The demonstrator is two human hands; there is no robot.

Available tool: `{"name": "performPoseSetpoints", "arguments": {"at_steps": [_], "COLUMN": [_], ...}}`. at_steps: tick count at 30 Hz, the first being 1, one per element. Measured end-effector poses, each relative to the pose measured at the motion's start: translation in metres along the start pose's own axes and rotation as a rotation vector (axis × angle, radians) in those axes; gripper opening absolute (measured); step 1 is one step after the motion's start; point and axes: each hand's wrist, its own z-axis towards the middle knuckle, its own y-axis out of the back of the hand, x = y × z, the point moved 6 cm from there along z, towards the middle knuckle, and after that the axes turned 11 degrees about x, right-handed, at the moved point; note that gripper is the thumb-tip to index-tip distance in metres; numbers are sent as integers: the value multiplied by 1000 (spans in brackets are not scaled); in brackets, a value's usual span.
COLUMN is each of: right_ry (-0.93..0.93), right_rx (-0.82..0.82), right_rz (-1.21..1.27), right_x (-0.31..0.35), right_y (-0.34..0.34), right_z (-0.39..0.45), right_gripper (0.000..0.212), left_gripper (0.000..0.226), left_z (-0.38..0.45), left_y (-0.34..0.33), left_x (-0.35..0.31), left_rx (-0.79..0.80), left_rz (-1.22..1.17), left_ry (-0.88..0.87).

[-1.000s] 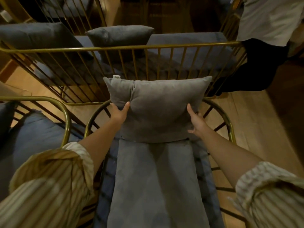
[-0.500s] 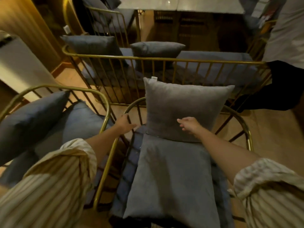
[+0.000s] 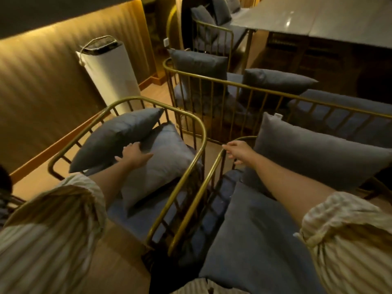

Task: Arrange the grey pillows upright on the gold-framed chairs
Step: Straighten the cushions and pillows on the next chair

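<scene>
A grey pillow (image 3: 314,153) stands upright against the back of the right gold-framed chair (image 3: 191,211). On the left gold-framed chair (image 3: 169,111) a dark grey pillow (image 3: 114,139) lies tilted against the back rail, beside a lighter grey pillow (image 3: 161,166) lying slanted on the seat. My left hand (image 3: 132,154) rests with fingers spread where these two pillows meet, gripping nothing that I can see. My right hand (image 3: 239,150) hovers open over the right chair's gold rim, just left of the upright pillow.
A gold-framed bench (image 3: 275,96) with grey pillows stands behind the chairs. A white cylindrical appliance (image 3: 110,75) stands by the yellow-lit wall at left. A grey table (image 3: 318,18) is at the far right, with another chair beyond the bench.
Both hands have let go of the upright pillow on the right chair. The view swung left, and my left hand reached across onto the left chair's pillows.
</scene>
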Motion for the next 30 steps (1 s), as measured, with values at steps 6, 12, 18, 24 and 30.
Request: {"name": "performPoseSetpoints", "arguments": {"at_steps": [6, 12, 18, 24, 30], "right_ry": [-35, -88, -62, -152, -240], "right_rx": [23, 102, 18, -6, -128], "right_rz": [36, 45, 112, 57, -22], "right_x": [53, 115, 184, 221, 241], "right_y": [-80, -158, -224, -292, -321], "right_z": [59, 136, 213, 291, 342], "right_gripper": [45, 50, 46, 75, 125], "left_gripper": [76, 61, 74, 66, 72], "left_z": [67, 143, 222, 271, 314], "left_y": [42, 92, 118, 107, 83], "left_x": [123, 209, 289, 319, 347], "left_rx": [6, 18, 117, 210, 223], "left_rz": [-51, -164, -266, -289, -461], "left_ry": [95, 149, 331, 316, 351]}}
